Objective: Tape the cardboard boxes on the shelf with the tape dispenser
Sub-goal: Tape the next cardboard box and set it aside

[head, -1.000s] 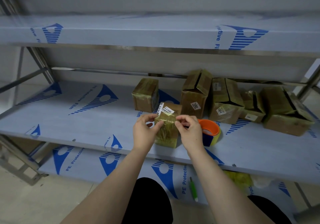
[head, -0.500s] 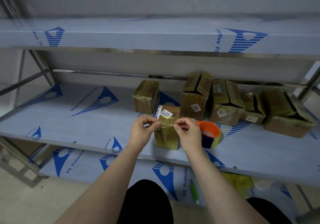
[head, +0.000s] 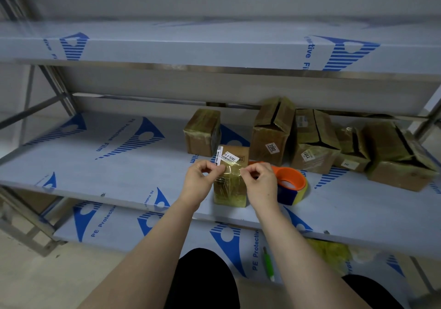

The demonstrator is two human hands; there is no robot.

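**Your fingertips have eased apart, stretching tape over the small box at frame centre.**

A second ago your hands crowded the top of the small box. Now your left hand and right hand sit slightly wider, and thumb and forefinger of each pinch an end of the tape strip along the box's upper front edge. The box has stayed at the shelf front, with the tape dispenser lying unheld just right of it. I judge this strip is nearly laid, while the other boxes at centre right wait.
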